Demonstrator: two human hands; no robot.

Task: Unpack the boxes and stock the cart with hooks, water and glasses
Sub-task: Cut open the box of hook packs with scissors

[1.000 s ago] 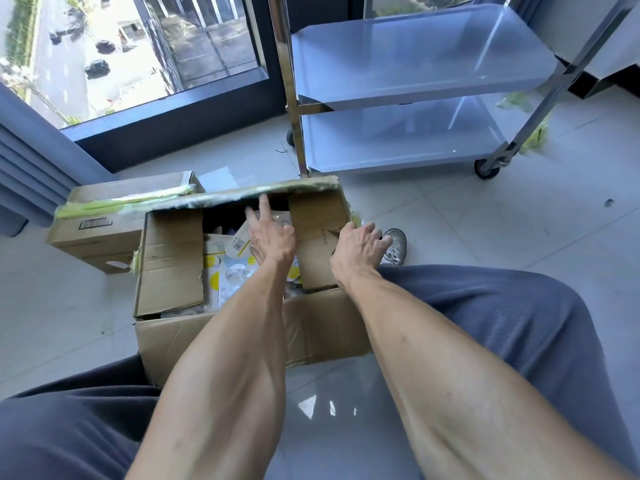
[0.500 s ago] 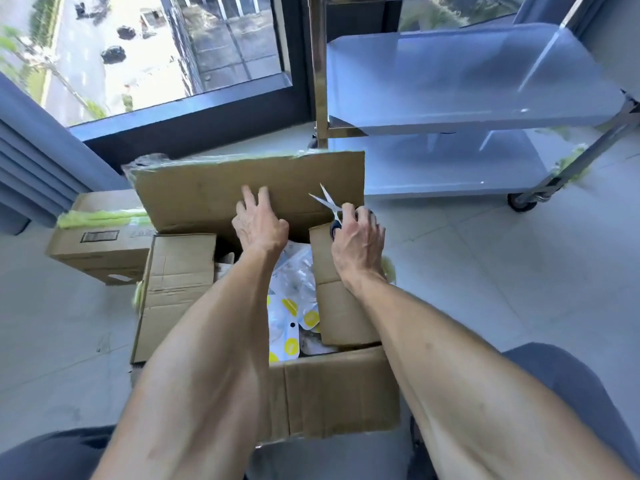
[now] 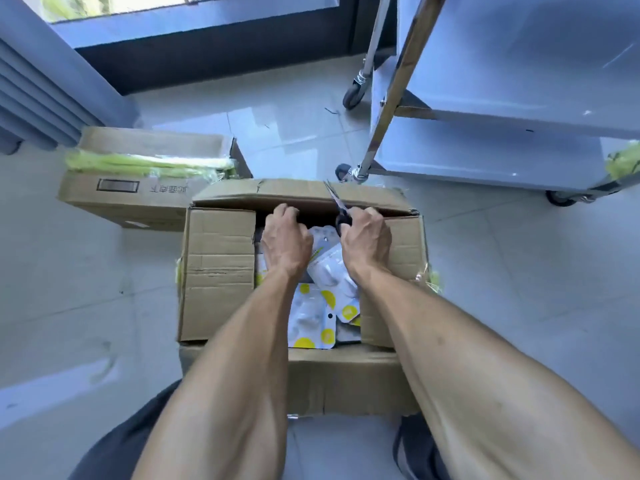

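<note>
Head view: the open cardboard box sits on the floor, hook packs inside. Left hand curls over the packs at the far flap; what it grips I cannot tell. Right hand, just beside, grips scissors. The cart stands beyond.

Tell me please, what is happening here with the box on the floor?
A person crouches over an open cardboard box on the tiled floor. The left hand reaches among the packets of hooks inside, fingers curled; what it grips is hidden. The right hand holds scissors, blades pointing away. A second box, taped in green, lies unopened behind. The metal cart stands nearby, with nothing visible on its shelves.
</note>
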